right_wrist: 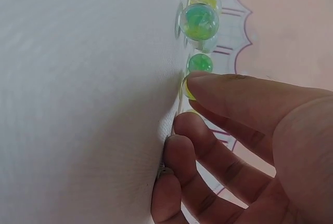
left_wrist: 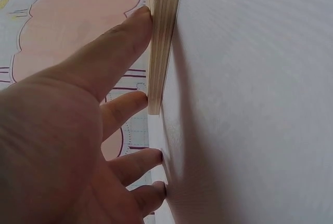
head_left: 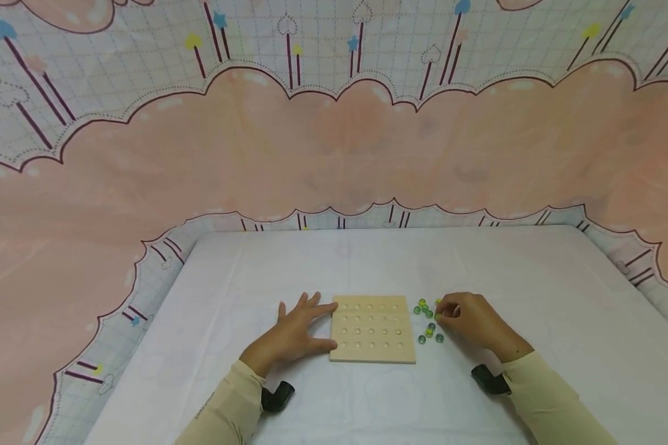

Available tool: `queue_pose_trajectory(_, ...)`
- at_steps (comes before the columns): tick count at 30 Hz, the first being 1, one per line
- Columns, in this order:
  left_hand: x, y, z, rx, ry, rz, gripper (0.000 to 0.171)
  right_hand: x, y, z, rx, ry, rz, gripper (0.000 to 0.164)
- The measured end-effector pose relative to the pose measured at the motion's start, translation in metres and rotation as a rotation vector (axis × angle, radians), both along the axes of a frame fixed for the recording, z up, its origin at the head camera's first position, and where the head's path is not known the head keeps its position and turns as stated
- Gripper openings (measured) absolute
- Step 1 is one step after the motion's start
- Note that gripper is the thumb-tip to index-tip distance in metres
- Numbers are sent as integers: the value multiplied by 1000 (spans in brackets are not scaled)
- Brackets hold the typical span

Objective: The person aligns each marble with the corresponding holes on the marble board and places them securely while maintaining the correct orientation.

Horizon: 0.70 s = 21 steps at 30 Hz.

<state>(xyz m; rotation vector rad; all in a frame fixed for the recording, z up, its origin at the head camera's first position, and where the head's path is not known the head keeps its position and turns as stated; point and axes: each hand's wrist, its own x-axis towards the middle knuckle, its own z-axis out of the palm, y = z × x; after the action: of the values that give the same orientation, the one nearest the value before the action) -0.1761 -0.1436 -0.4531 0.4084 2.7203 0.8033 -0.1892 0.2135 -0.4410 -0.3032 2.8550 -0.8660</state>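
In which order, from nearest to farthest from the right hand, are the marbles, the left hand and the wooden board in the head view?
1. Marbles: beside the right hand, mostly to its left.
2. Wooden board: left of the marbles.
3. Left hand: at the board's left edge.

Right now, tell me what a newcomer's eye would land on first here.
Probably the wooden board with rows of round hollows, lying on the white table, the left hand touching its left edge. Next, the green and yellow marbles just right of it, where the right hand appears to pinch one. Behind the table, the peach backdrop with its scalloped outline also stands out.
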Motion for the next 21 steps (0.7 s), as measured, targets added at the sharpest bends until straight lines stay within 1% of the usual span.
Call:
queue_pose_trajectory(9,0,0,4,-27,-2,-11,81,-3,0,-2,2,22,4,9)
queue_pose_trajectory(15,1,1,4,-24,-1,-5,81,-3,1,-1,8,32,5,10)
queue_pose_trajectory(21,2,1,4,0,-3,-4,83,1,-3,4,13,40,-21,12)
